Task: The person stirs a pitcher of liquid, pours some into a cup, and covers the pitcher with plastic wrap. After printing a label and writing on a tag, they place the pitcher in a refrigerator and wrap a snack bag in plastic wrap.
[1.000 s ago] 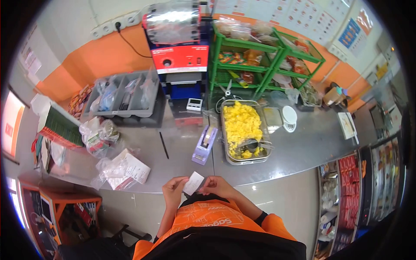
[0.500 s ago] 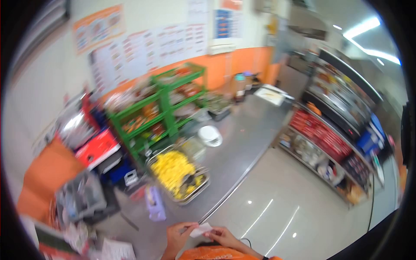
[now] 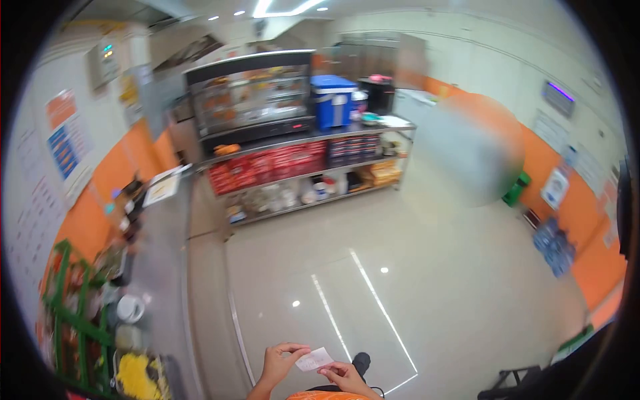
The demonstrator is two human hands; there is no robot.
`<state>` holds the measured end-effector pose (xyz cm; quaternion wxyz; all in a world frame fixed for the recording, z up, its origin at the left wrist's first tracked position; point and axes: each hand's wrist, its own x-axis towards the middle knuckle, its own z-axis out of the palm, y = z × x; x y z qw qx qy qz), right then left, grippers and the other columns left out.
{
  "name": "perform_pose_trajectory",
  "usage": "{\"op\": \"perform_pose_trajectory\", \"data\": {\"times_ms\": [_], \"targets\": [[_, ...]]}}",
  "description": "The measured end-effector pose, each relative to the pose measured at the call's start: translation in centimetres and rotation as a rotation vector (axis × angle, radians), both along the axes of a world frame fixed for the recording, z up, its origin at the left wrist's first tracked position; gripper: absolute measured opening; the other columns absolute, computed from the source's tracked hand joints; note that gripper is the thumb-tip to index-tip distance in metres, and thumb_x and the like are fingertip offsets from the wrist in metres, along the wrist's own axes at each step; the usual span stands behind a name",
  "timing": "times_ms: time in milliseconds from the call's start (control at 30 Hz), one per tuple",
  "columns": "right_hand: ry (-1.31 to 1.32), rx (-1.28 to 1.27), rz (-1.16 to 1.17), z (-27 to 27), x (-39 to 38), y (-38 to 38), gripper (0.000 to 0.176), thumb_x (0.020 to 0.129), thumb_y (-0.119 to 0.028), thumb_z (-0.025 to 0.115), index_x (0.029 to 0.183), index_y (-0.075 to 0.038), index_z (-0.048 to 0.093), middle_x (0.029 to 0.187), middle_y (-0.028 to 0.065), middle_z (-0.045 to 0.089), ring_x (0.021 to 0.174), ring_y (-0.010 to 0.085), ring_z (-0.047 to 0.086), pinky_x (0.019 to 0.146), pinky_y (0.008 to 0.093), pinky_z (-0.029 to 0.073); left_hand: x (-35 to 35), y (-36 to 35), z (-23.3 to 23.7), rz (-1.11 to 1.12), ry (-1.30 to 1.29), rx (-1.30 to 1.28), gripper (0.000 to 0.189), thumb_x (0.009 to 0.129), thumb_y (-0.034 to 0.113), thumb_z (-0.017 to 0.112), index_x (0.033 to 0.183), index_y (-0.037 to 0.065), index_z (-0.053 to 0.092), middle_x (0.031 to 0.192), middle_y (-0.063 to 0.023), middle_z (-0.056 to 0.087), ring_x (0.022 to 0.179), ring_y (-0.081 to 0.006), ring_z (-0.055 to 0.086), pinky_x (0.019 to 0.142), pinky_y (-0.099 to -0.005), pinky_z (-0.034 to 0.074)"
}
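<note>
A small white slip of paper (image 3: pixel 315 360) is stretched between my two hands at the bottom middle of the view. My left hand (image 3: pixel 281 360) pinches its upper left side between thumb and fingers. At the lower right edge, my right hand (image 3: pixel 343 375) grips it the same way. Faint marks show on the slip, too small to read. Below the hands, a bit of orange clothing and one dark shoe (image 3: pixel 361 361) are visible over the pale floor.
A steel counter (image 3: pixel 163 233) runs along the left, bearing a tray of yellow food (image 3: pixel 140 377), a white scale (image 3: pixel 131 309) and green racks (image 3: pixel 83 327). Ahead stands a shelf unit with a glass display case (image 3: pixel 257 100) and a blue cooler box (image 3: pixel 333 101). Water bottles (image 3: pixel 553 247) stand at right.
My view has swung right, from the counter toward the open floor and display case. The counter has shifted to the left edge. Both hands still hold the slip, now showing more of its face.
</note>
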<state>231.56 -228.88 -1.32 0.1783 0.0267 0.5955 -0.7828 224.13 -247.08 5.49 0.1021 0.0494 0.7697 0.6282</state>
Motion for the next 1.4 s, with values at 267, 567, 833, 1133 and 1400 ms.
{"op": "perform_pose_trajectory", "data": {"times_ms": [267, 567, 833, 1133, 1400], "targets": [[0.216, 0.206, -0.501, 1.4, -5.2, 22.8, 0.017, 0.085, -0.013, 0.063, 0.097, -0.002, 0.066, 0.083, -0.0016, 0.062, 0.06, 0.0014, 0.042, 0.056, 0.0177, 0.036, -11.2, 27.1, 0.5, -0.404, 0.097, 0.111, 0.011, 0.079, 0.009, 0.067, 0.088, 0.004, 0.071, 0.083, -0.0078, 0.068, 0.078, -0.0123, 0.062, 0.071, -0.0257, 0.048], [0.339, 0.356, -0.618, 1.7, -17.8, 41.9, 0.015, 0.079, -0.006, 0.068, 0.092, 0.002, 0.066, 0.092, 0.0048, 0.065, 0.071, 0.005, 0.054, 0.067, 0.0207, 0.043, -23.8, 46.7, 1.0, -0.471, 0.04, 0.271, 0.014, 0.08, 0.008, 0.066, 0.092, 0.003, 0.069, 0.087, -0.0081, 0.067, 0.078, -0.0122, 0.062, 0.071, -0.0239, 0.048], [0.24, 0.31, -0.651, -0.8, -35.2, 56.5, 0.016, 0.081, -0.013, 0.068, 0.091, -0.001, 0.067, 0.074, -0.0022, 0.06, 0.062, 0.002, 0.049, 0.059, 0.0181, 0.039, -42.0, 61.3, -0.4, -0.571, 0.169, 0.114, 0.018, 0.074, 0.013, 0.072, 0.091, 0.005, 0.071, 0.087, -0.007, 0.067, 0.076, -0.0126, 0.06, 0.073, -0.0255, 0.047], [0.145, 0.136, -0.942, 0.1, -50.5, 74.1, 0.018, 0.081, -0.012, 0.069, 0.094, 0.0, 0.065, 0.076, 0.0003, 0.063, 0.067, 0.0033, 0.054, 0.059, 0.0174, 0.04, -60.9, 84.0, 1.2, -0.902, 0.158, 0.032, 0.017, 0.079, 0.018, 0.067, 0.092, 0.009, 0.072, 0.087, -0.0079, 0.068, 0.079, -0.0136, 0.058, 0.075, -0.0269, 0.046], [0.109, 0.309, -0.867, -2.1, -66.6, 96.4, 0.016, 0.082, -0.012, 0.068, 0.092, 0.0, 0.065, 0.073, -0.0016, 0.061, 0.064, 0.0026, 0.05, 0.058, 0.0179, 0.038, -76.2, 105.2, -1.5, -0.794, 0.152, 0.108, 0.017, 0.081, 0.017, 0.064, 0.092, 0.007, 0.071, 0.087, -0.0084, 0.068, 0.081, -0.014, 0.059, 0.075, -0.0264, 0.046]]}}
